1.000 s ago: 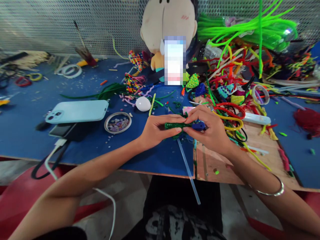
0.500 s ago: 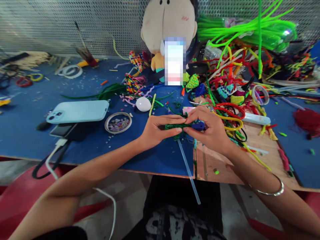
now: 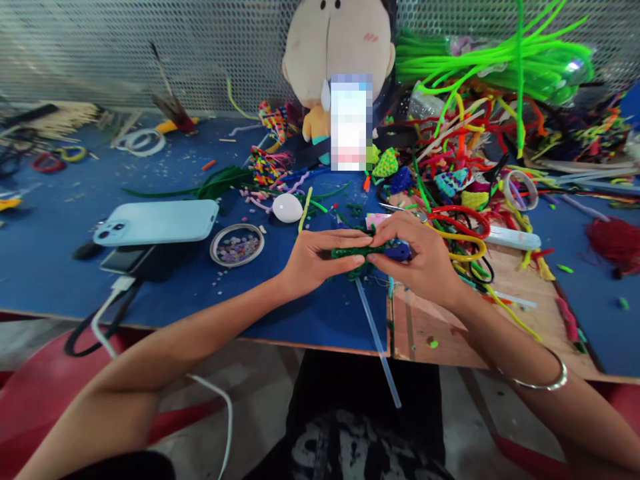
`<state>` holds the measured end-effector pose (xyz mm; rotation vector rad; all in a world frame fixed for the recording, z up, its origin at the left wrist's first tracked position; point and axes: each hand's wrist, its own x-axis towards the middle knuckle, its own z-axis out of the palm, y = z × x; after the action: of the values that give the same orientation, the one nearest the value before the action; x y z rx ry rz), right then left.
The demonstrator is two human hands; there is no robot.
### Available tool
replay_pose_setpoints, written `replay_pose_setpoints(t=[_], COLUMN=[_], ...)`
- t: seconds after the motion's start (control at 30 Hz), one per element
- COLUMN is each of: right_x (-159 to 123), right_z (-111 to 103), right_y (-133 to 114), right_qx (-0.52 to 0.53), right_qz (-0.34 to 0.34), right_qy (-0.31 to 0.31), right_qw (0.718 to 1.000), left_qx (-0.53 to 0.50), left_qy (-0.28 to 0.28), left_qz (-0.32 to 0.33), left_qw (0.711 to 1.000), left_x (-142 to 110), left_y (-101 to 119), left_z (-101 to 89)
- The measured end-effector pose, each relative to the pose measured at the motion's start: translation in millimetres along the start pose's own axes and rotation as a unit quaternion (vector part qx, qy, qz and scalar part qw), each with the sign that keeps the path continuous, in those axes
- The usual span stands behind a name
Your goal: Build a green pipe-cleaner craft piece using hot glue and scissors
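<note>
My left hand [image 3: 320, 257] pinches one end of a small dark-green fuzzy piece [image 3: 350, 253], perhaps twisted pipe cleaner, between thumb and fingers. From the right, my right hand [image 3: 413, 253] pinches the same piece, its fingertips meeting those of the left. A dark blue object [image 3: 397, 251] shows between my right thumb and fingers; its kind I cannot make out. A clear glue stick [image 3: 377, 340] lies just below the hands and juts over the table's front edge. Scissors with red and yellow handles [image 3: 463, 227] lie beyond my right hand.
A light-blue phone [image 3: 160, 221], a round dish of small beads [image 3: 237, 245] and a white egg-shaped thing [image 3: 287, 208] are on the left. A plush doll [image 3: 335, 47] stands behind a blurred screen [image 3: 349, 123]. Bright green pipe cleaners [image 3: 490, 63] pile up at the back right.
Almost nothing differs. Both hands keep their grip on the green piece in the same place, with at most a slight shift of it.
</note>
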<state>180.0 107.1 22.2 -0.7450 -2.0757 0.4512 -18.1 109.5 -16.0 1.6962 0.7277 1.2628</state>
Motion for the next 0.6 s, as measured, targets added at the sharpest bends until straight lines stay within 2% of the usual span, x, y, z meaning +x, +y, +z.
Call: replay_pose_setpoints(t=[0.6], right_x=[0.3], right_z=[-0.1], right_y=[-0.1], right_qx=[-0.001], right_qz=[-0.004], right_qy=[0.001], right_qw=[1.0], left_qx=[0.003], left_qy=[0.002], left_qz=[-0.001], left_qw=[1.0], left_x=[0.4], left_y=[2.2], left_z=[0.3])
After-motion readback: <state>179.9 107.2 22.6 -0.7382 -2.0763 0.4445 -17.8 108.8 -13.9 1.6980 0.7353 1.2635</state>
